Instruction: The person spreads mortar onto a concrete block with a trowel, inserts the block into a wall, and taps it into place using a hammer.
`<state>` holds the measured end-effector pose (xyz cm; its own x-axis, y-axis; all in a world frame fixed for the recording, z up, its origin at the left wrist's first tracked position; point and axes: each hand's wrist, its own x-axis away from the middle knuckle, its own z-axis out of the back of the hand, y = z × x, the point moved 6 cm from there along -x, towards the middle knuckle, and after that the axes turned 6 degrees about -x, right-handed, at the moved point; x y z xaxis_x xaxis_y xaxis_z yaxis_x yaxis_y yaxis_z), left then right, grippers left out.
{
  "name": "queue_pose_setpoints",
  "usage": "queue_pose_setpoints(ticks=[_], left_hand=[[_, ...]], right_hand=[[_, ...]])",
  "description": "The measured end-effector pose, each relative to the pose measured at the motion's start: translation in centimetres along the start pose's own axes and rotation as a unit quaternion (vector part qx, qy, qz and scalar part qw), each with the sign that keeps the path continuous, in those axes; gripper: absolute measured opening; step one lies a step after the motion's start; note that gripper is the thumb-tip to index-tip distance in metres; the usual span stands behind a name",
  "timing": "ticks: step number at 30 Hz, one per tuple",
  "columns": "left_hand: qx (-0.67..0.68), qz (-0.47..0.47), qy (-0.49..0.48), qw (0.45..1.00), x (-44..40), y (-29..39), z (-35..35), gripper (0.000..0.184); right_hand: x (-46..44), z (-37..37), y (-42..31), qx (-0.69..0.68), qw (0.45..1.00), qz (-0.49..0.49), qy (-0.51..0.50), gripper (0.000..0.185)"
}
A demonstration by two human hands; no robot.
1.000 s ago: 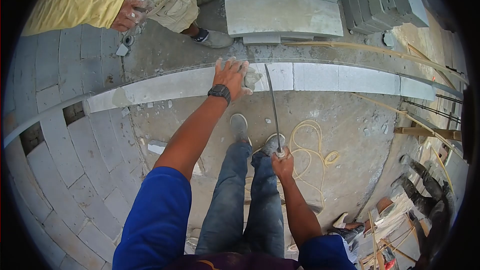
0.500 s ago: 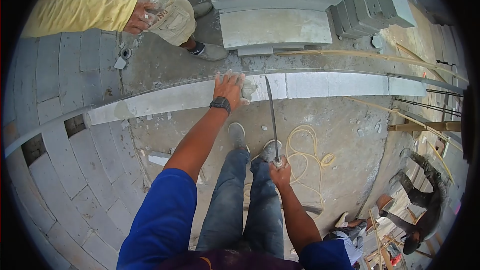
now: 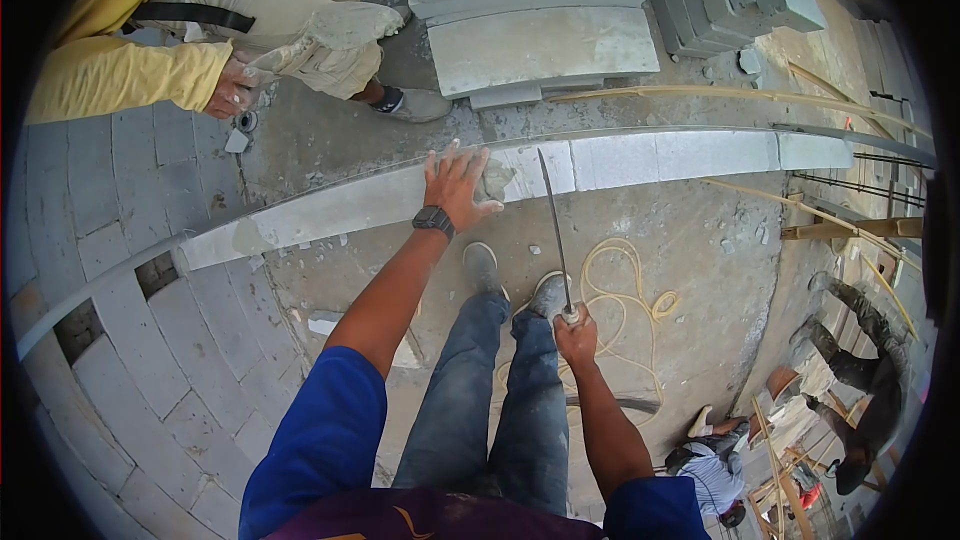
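Observation:
My left hand point(image 3: 459, 187), with a watch on its wrist, lies with fingers spread on the top of a narrow row of pale grey blocks point(image 3: 612, 162). Beside its thumb side is a darker patch of mortar point(image 3: 497, 180). In my right hand point(image 3: 577, 340) is the handle of a saw point(image 3: 557, 235) with a long, thin, dark blade, seen nearly edge-on. The blade points away from me, and its tip is over the block row, right of the mortar patch. Whether the blade touches the block, I cannot tell.
A co-worker in yellow sleeves point(image 3: 130, 80) stands across the row at upper left. Stacked blocks point(image 3: 540, 50) stand beyond it. A yellow hose point(image 3: 625, 290) coils on the floor near my feet. Other people point(image 3: 860, 370) are at lower right, near wooden strips.
My right hand and the saw have shifted slightly right, the blade tip drawing back a little. The co-worker's hand has moved left. My left hand stays on the blocks.

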<state>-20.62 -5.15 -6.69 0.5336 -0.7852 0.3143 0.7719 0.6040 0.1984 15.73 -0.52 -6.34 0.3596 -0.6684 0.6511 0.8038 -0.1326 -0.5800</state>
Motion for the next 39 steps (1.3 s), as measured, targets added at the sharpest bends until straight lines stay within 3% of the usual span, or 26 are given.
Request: queue_pose_setpoints(ticks=[5,8,11,12,15,18,24,27,29,31,34,39], left_hand=[[0.015,-0.007,-0.008,1.000,-1.0,0.5,0.1,0.094],[-0.001,-0.015,-0.011,1.000,-1.4,0.4,-0.4,0.095],[0.004,-0.013,-0.005,1.000,-1.5,0.4,-0.5,0.096],[-0.002,-0.005,-0.016,1.000,-1.3,0.7,-0.4,0.096],[-0.005,0.003,-0.020,1.000,-1.6,0.3,-0.3,0.096],[-0.001,0.006,-0.032,0.999,-0.9,0.5,-0.9,0.096],[-0.005,0.025,-0.064,0.998,-1.0,0.4,0.0,0.097],[-0.003,0.038,-0.100,0.994,-1.5,0.9,0.4,0.099],[0.006,0.038,-0.094,0.995,-1.1,0.9,0.6,0.100],[0.021,0.028,-0.056,0.998,0.4,0.9,0.6,0.099],[0.029,-0.002,-0.026,0.999,4.8,1.3,-0.5,0.096],[0.010,0.016,-0.104,0.994,15.0,1.4,-4.2,0.092]], right_hand=[[-0.1,-0.9,-2.1,-0.059,0.996,0.071,0.003,0.028],[-0.5,-2.1,-1.6,-0.036,0.974,0.211,0.068,0.035],[-3.1,-4.0,2.7,0.127,0.991,0.007,-0.044,0.047],[-3.2,-4.2,3.2,0.119,0.990,-0.044,-0.054,0.056],[-2.5,-3.8,1.7,0.069,0.995,0.066,-0.023,0.053],[-3.2,-3.4,1.7,0.134,0.987,-0.059,-0.072,0.048],[0.3,-0.9,1.3,0.062,0.995,-0.034,-0.067,0.040],[3.2,0.7,2.8,0.064,0.998,-0.006,0.002,0.027],[3.8,1.4,4.7,0.046,0.998,-0.035,-0.021,0.027],[4.5,2.9,3.6,0.096,0.994,-0.056,-0.019,0.030],[3.6,3.9,3.4,0.104,0.994,-0.014,0.006,0.025],[0.8,4.9,0.1,0.004,0.996,0.082,0.024,0.018]])
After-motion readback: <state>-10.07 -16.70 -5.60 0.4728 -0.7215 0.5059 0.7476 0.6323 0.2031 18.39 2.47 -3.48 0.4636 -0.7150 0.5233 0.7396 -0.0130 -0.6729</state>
